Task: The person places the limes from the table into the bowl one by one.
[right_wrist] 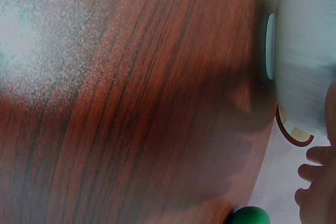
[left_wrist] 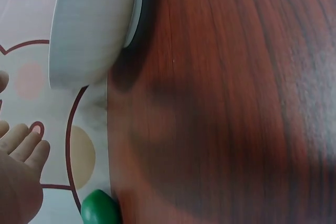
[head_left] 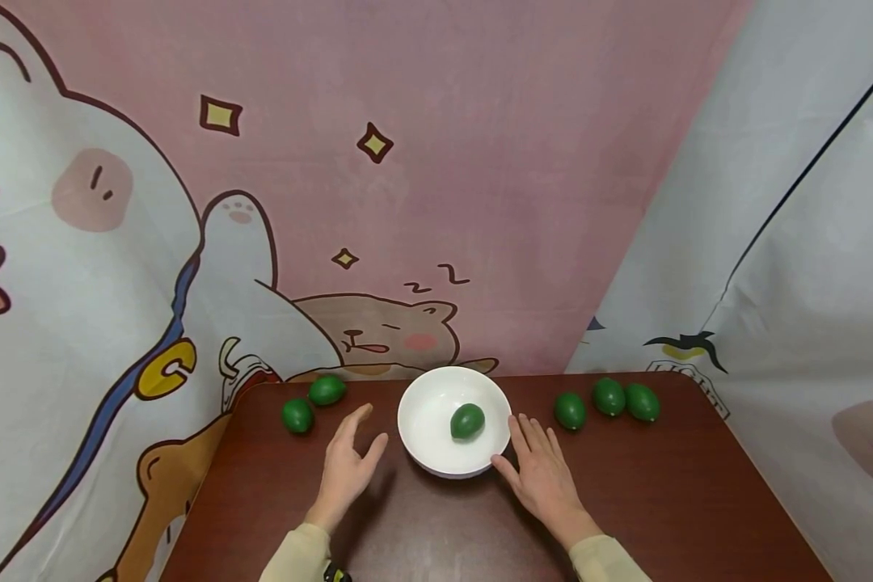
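Note:
A white bowl [head_left: 416, 428] stands on the dark brown table with one green lime [head_left: 467, 422] lying inside it. To the bowl's left, my left hand [head_left: 347, 469] is held with fingers extended and thumb spread, apart from the bowl and holding nothing. My right hand [head_left: 541, 477] is at the bowl's right side, fingers straight; its thumb and fingertips are at the rim, and whether they touch it I cannot tell. In the left wrist view the bowl [left_wrist: 94, 30] shows from the side, beyond the left hand [left_wrist: 21, 182]. The right wrist view shows the bowl [right_wrist: 304, 51] beside the right hand [right_wrist: 320, 182].
Two limes lie at the table's back left, one lime [head_left: 297, 415] nearer and another lime [head_left: 327, 390] behind it. At the back right are three more, among them a lime [head_left: 571, 411]. A printed cartoon cloth [head_left: 524, 202] hangs behind the table [head_left: 662, 501].

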Tool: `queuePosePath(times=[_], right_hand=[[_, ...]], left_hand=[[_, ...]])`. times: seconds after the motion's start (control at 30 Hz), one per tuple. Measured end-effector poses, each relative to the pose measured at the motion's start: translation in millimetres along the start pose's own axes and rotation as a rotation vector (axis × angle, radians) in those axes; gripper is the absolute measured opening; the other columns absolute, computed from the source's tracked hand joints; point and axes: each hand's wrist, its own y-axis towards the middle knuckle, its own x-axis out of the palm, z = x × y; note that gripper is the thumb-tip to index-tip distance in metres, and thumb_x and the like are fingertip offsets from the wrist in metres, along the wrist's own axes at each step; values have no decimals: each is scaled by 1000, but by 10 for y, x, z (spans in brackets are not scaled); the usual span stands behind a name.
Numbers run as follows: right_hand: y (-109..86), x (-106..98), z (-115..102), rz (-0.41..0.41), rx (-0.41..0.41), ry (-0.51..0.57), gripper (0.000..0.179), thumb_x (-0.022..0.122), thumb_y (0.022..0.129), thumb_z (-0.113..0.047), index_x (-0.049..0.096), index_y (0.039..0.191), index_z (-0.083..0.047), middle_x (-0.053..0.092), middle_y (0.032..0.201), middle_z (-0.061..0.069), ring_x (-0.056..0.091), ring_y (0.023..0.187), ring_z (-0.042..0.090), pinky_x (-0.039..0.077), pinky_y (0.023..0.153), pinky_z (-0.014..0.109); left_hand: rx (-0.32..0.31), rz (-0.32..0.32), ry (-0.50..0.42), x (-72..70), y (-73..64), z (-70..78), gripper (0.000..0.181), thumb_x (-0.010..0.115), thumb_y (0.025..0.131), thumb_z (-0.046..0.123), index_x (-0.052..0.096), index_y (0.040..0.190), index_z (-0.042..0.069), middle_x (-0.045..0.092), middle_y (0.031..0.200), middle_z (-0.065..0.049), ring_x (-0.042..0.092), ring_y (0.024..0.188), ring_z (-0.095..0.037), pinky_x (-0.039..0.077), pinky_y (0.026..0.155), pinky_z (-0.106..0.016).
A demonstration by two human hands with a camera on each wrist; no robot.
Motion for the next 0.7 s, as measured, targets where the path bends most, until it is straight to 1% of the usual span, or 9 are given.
queuePosePath(times=[0.1,0.27,0.5,0.6,0.7], right_hand=[[-2,-6,-5,2,0,-1,80,64,98,-53,42,156,-2,45,156,25,41,146,42,28,121,59],[-6,-16,-14,-1,1,5,80,64,98,-53,42,156,-2,45,156,25,40,147,43,27,122,59],[0,-11,-10,2,0,0,80,63,98,-54,42,157,-2,45,156,24,40,147,42,27,122,59],[-1,-8,-8,-1,3,4,81,63,99,-54,42,157,-2,45,157,24,40,147,42,26,122,59],[-2,-7,-6,-1,2,5,81,63,99,-54,41,157,-2,45,156,25,40,147,43,26,122,59]], left_hand=[[-19,8,-3,-38,-6,-40,56,79,91,13,58,142,6,62,140,-13,60,129,-33,50,105,-52],[-44,23,23,-95,-16,-120,55,79,91,14,59,142,7,63,140,-13,60,130,-32,48,107,-52],[-61,53,36,-168,-25,-234,55,80,90,13,59,140,6,64,139,-14,59,130,-32,46,107,-49],[-67,58,41,-205,-23,-276,55,79,91,14,59,141,5,63,139,-15,59,131,-33,46,106,-50],[-86,55,49,-242,-16,-321,55,79,91,15,58,141,6,62,140,-15,58,131,-34,46,107,-52]])
